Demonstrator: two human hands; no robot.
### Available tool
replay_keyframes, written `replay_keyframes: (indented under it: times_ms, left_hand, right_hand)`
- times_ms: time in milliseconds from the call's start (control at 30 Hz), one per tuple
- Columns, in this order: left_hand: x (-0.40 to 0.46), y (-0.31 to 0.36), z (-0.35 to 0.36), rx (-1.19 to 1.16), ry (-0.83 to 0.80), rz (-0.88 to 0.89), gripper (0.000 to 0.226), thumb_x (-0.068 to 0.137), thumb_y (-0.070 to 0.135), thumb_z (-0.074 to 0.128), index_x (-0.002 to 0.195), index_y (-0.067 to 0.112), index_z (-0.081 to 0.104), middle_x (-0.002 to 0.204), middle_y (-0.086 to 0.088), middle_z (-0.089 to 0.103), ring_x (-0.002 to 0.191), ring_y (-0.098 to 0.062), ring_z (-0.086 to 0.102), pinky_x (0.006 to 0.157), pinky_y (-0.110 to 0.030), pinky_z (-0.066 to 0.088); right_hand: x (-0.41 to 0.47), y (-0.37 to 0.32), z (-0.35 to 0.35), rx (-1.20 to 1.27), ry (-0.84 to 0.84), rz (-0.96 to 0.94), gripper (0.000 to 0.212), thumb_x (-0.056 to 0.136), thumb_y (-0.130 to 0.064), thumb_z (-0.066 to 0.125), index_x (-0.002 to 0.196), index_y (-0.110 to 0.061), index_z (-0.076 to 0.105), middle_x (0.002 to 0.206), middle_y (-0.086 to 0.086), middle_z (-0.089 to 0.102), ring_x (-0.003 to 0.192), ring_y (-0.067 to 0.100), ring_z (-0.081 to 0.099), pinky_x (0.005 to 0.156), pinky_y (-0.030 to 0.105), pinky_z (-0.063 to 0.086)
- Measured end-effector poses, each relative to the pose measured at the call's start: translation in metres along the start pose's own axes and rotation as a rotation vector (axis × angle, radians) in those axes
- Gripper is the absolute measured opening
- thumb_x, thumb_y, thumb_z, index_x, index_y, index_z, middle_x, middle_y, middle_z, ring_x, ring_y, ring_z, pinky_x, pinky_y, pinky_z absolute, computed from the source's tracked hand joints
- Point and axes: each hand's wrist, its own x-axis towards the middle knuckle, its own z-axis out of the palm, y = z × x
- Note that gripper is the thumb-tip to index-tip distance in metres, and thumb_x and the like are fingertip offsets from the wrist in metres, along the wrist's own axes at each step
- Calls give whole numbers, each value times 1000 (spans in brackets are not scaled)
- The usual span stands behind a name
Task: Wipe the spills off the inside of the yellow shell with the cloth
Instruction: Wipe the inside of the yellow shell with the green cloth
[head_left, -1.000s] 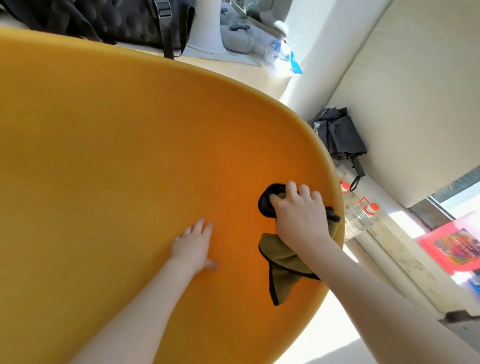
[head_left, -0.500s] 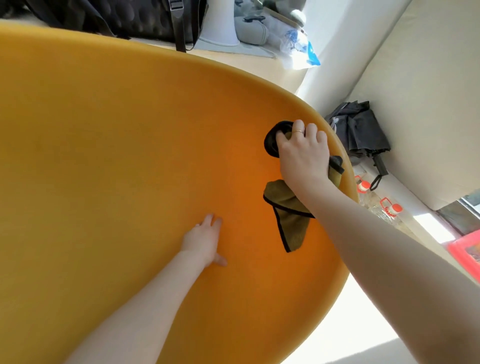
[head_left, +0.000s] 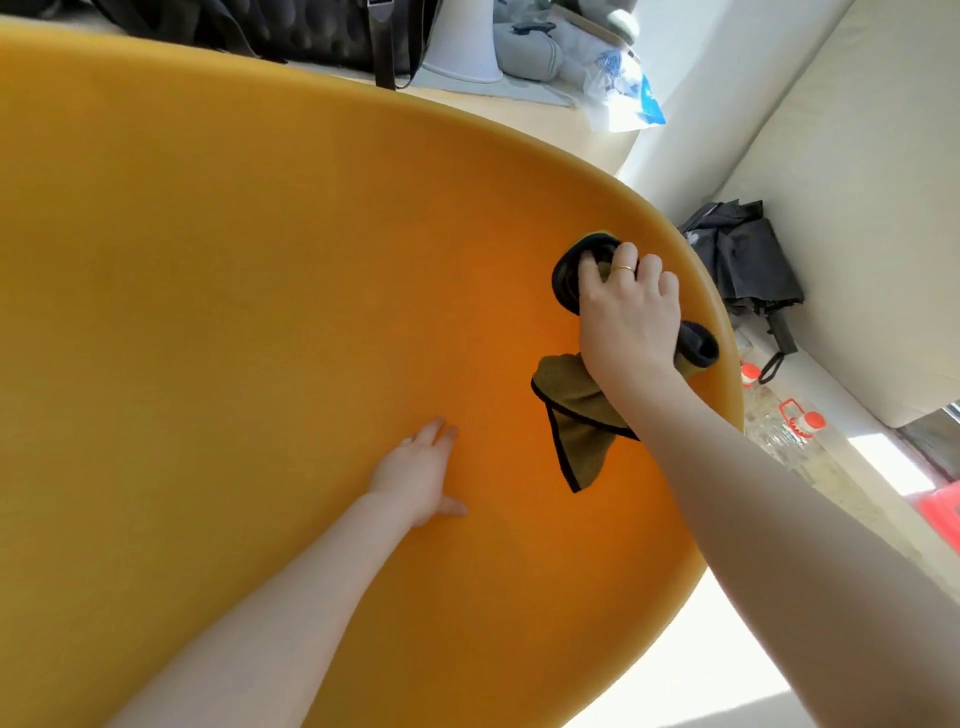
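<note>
The yellow shell (head_left: 234, 312) fills most of the view, its curved inside facing me. My right hand (head_left: 628, 317) grips an olive cloth with black edging (head_left: 576, 415) and presses it against the inside near the shell's right rim. Part of the cloth bunches dark under my fingers and a corner hangs down below my wrist. My left hand (head_left: 421, 473) lies flat with straight fingers on the inside of the shell, lower and to the left of the cloth. No spills are plainly visible on the surface.
A folded black umbrella (head_left: 743, 260) lies against the white wall right of the shell. Clear plastic bottles with red caps (head_left: 779, 426) stand below it. A black bag (head_left: 291, 31), a white base (head_left: 462, 47) and a plastic packet (head_left: 623, 98) sit on the table behind.
My right hand with the cloth has slid up along the shell's right rim since one second ago and has held there since. The left hand stays flat in place.
</note>
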Motion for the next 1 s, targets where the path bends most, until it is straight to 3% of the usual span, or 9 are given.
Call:
replay_keyframes:
  times_ms: [133,233,400,467,700,900,1000]
  left_hand:
    - [-10,-21,-1,-148,66,9,92,81,40,67,149,24,7,157,4,5,135,-23,32,105,-37,36]
    - [-21,-46,-2,-14,141,-72,85,84,43,62,148,25,10,156,3,7,136,-23,30,106,-38,33]
    - [-34,-84,-3,63,115,-222,79,84,54,55,146,21,20,156,2,9,141,-21,14,110,-38,22]
    - [-37,-91,-1,103,97,-250,85,82,56,56,147,22,15,156,1,6,142,-21,11,112,-38,19]
    - [-37,-102,0,95,34,-297,105,71,66,61,149,28,1,156,6,-10,143,-20,4,110,-38,28]
    - [-38,-104,1,86,51,-291,105,71,65,61,149,29,1,156,7,-10,142,-19,5,110,-37,28]
    - [-37,-105,3,85,51,-291,105,71,66,61,149,29,1,156,7,-10,142,-19,4,111,-38,27]
  right_hand:
    - [10,-28,9,115,-113,-68,43,93,-7,43,136,-8,38,131,23,41,104,35,47,78,37,36]
    - [11,-68,23,211,-218,-160,46,97,-11,38,143,-14,30,141,23,31,117,37,42,91,41,37]
    - [-38,-151,41,402,-444,-301,51,99,-18,38,147,-25,24,146,19,25,122,39,37,96,43,35]
    - [-65,-172,41,443,-479,-363,52,98,-20,40,147,-27,23,145,19,26,120,38,37,95,43,35]
    - [-56,-155,39,316,-404,-534,49,100,-15,36,145,-33,27,141,17,29,119,36,35,96,41,32]
    - [9,-87,40,163,-174,-233,50,97,-11,40,144,-25,32,138,21,34,117,38,40,93,43,34]
    - [15,-93,39,200,-170,-128,51,95,-8,41,143,-21,32,136,22,37,110,38,43,87,43,37]
